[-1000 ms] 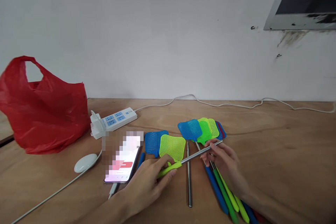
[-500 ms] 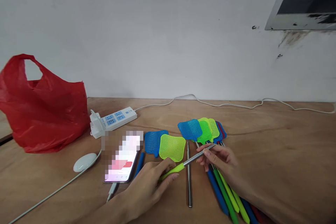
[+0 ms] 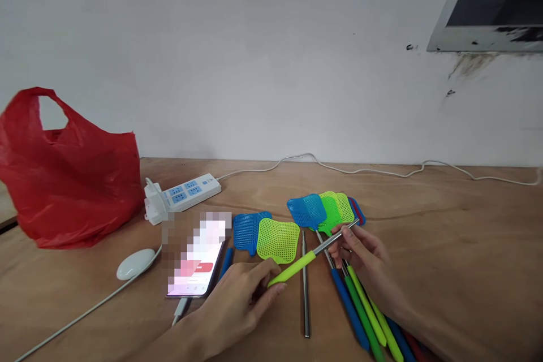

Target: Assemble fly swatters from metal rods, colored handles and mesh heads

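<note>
Just on the near side of the yellow-green plastic mesh paddle (image 3: pixel 278 240), the closer left hand (image 3: pixel 241 298) grips the yellow-green sleeve (image 3: pixel 293 269) of a slim silver metal rod (image 3: pixel 326 244), which slants rightward past the paddle to the right hand (image 3: pixel 367 255), pinching its bare end.

I see bright yellow-green on the slim plastic handle (image 3: pixel 292 270) and plain silver on its thin metal rod (image 3: pixel 326 244), with the same silver on the loose metal tube (image 3: pixel 305 294). On my feed the square blue plastic mesh head (image 3: pixel 246 232) and the square yellow-green plastic mesh head (image 3: pixel 279 240) show a grid of tiny holes, while the fanned plastic swatter heads (image 3: pixel 331 214) run blue, green, yellow-green and red. I also get solid red on the crinkled plastic bag (image 3: pixel 78 181) and streaky brown grain on the wooden table (image 3: pixel 458 249).
</note>
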Tool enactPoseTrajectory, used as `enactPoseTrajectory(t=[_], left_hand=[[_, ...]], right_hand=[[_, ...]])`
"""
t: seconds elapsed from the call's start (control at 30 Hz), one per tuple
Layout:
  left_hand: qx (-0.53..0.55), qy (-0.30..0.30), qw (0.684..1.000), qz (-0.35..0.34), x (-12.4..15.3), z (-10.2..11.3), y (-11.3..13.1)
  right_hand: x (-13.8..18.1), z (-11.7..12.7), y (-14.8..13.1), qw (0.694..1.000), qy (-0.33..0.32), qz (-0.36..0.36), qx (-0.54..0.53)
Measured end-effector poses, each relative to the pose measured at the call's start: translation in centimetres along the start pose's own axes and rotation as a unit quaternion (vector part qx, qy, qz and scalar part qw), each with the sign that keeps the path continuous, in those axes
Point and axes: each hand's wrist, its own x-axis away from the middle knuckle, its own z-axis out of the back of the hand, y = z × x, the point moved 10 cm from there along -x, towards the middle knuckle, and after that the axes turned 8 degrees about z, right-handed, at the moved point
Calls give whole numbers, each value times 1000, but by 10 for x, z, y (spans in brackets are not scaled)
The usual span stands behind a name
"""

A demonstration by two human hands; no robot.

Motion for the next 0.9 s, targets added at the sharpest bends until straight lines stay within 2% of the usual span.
enactPoseTrajectory(t=[0.13, 0.3, 0.37, 0.47, 0.6, 0.73, 0.9], left_hand=[[14, -6, 1000, -3, -1, -3, -2], [32, 13, 999, -6, -1, 2, -2], [42, 21, 999, -10, -1, 6, -1], [48, 38, 998, -10, -2, 13, 0], [-25, 81, 996, -10, -5, 15, -8], [-93, 93, 991, -13, -7, 10, -15], [-102, 105, 989, -14, -5, 17, -10]], right_hand=[[2, -1, 0, 999, -17, 3, 38], [14, -15, 7, 995, -60, -13, 74], [14, -14, 8, 997, -49, -12, 56], [8, -2, 8, 1000, 2, -11, 19], [3, 9, 12, 999, 29, -33, 17], [6, 3, 8, 996, 5, -35, 81], [10, -6, 11, 992, -37, -42, 113]])
